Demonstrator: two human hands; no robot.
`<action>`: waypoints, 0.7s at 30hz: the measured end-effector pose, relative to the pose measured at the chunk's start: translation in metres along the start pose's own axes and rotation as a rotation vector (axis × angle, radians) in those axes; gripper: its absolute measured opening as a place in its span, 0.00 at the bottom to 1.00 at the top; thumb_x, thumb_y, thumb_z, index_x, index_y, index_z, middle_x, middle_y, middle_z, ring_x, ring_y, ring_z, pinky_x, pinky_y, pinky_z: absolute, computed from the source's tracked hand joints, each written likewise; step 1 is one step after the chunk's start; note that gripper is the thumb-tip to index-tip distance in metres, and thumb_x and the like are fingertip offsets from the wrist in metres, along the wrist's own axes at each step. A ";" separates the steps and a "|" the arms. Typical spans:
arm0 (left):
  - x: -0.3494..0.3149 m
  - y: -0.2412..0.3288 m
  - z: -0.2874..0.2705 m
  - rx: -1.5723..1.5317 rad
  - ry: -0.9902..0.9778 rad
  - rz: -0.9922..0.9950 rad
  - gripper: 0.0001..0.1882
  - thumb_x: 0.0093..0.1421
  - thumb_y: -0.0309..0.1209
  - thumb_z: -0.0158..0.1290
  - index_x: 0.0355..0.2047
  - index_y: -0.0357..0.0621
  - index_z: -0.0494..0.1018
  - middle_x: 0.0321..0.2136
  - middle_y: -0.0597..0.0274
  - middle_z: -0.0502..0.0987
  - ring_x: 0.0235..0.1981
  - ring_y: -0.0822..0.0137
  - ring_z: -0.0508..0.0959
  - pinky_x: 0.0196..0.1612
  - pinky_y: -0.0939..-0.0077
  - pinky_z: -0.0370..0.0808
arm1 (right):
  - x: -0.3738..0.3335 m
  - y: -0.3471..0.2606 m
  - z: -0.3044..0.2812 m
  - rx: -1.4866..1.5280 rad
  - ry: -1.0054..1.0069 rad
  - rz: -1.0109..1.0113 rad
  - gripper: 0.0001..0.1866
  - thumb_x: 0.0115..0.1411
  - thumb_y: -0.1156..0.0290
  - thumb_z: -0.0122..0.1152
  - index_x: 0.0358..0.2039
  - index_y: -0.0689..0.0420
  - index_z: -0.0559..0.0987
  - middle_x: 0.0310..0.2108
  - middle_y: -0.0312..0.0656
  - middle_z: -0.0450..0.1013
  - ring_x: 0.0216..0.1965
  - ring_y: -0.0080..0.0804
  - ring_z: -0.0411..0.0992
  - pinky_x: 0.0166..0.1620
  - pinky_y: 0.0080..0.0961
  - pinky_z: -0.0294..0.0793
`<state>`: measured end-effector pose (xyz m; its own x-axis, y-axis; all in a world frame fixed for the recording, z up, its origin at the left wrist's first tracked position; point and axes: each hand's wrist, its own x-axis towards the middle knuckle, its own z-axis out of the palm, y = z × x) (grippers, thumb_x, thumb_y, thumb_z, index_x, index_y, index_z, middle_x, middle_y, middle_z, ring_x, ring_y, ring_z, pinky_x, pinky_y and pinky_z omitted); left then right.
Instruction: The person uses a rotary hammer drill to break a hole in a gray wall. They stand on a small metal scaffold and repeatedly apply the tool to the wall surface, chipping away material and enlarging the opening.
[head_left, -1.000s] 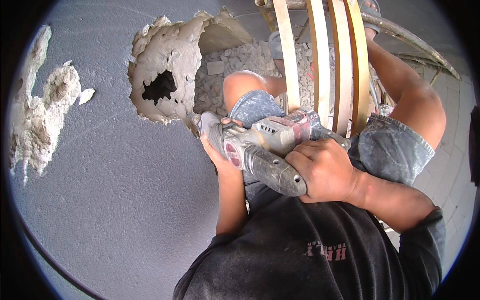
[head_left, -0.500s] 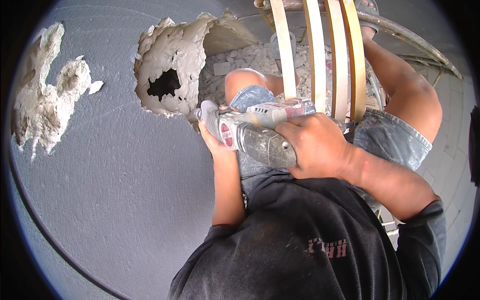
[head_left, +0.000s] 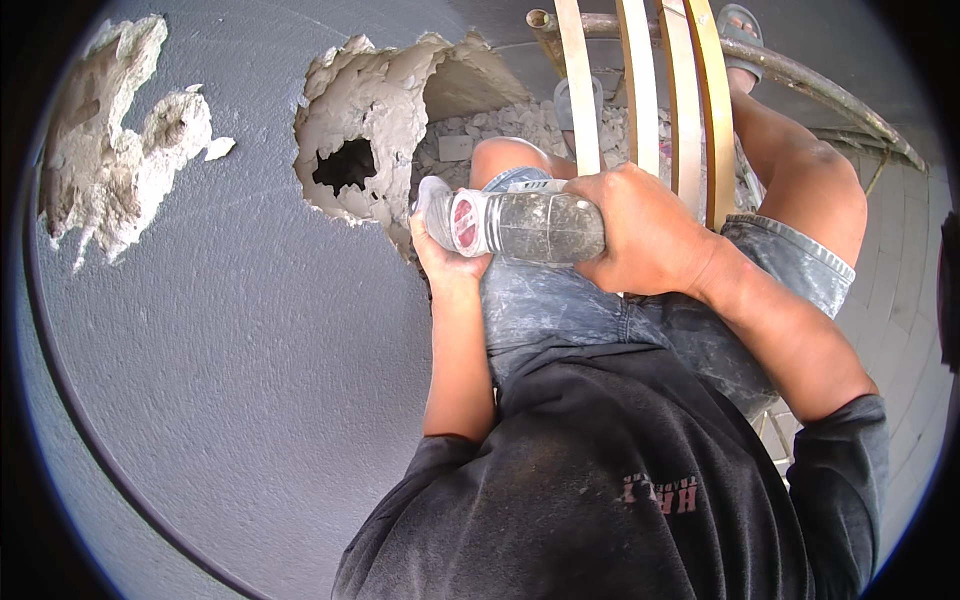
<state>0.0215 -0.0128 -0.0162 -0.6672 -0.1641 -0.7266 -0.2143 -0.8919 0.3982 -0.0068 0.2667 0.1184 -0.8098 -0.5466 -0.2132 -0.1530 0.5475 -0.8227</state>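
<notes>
A dusty grey power tool with a red round patch, which looks like a rotary hammer (head_left: 545, 228), lies across above my lap. My left hand (head_left: 445, 258) is wrapped round its left end, beside the wall; the tool hides some of those fingers. At the other end my right hand (head_left: 650, 228) grips the tool, its fingertips partly hidden behind the body. Just left of the tool is a ragged broken-out hole (head_left: 385, 105) in the grey wall (head_left: 300, 380), with a smaller dark opening inside. The tool's working tip cannot be made out.
Farther left, another chipped patch (head_left: 110, 170) exposes pale masonry. Rubble (head_left: 480, 135) lies beyond my knee. Several wooden slats (head_left: 640, 90) stand close to the tool and my legs, crossed by a rusty metal pipe (head_left: 800, 68). A dark cable (head_left: 95, 440) curves along the left.
The tool has turned, so its rear now faces me more and its side shows less. My right hand has risen slightly and moved right. The wall appears shifted right in view.
</notes>
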 end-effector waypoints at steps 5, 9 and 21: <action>0.001 0.008 -0.026 -0.037 -0.092 -0.030 0.22 0.60 0.47 0.55 0.43 0.42 0.77 0.38 0.51 0.81 0.43 0.51 0.82 0.50 0.51 0.81 | -0.008 -0.009 0.003 0.026 -0.094 -0.043 0.18 0.45 0.73 0.68 0.39 0.65 0.82 0.35 0.61 0.81 0.41 0.60 0.81 0.49 0.47 0.82; -0.014 0.000 -0.054 -0.110 -0.261 -0.065 0.27 0.61 0.50 0.56 0.47 0.39 0.72 0.41 0.52 0.77 0.49 0.49 0.76 0.56 0.54 0.76 | -0.031 -0.011 0.033 -0.079 -0.079 -0.097 0.17 0.44 0.71 0.69 0.36 0.62 0.79 0.32 0.52 0.81 0.37 0.54 0.81 0.43 0.45 0.82; -0.033 -0.016 -0.083 -0.531 -0.482 -0.019 0.32 0.54 0.41 0.70 0.52 0.42 0.67 0.43 0.64 0.74 0.48 0.68 0.76 0.66 0.64 0.70 | -0.054 -0.036 0.081 -0.300 0.007 -0.413 0.08 0.52 0.66 0.58 0.25 0.57 0.76 0.22 0.40 0.74 0.25 0.34 0.76 0.32 0.31 0.76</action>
<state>0.1061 -0.0282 -0.0451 -0.9339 -0.0519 -0.3538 0.0657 -0.9975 -0.0273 0.0878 0.2250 0.1169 -0.6511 -0.7520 0.1025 -0.6162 0.4449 -0.6498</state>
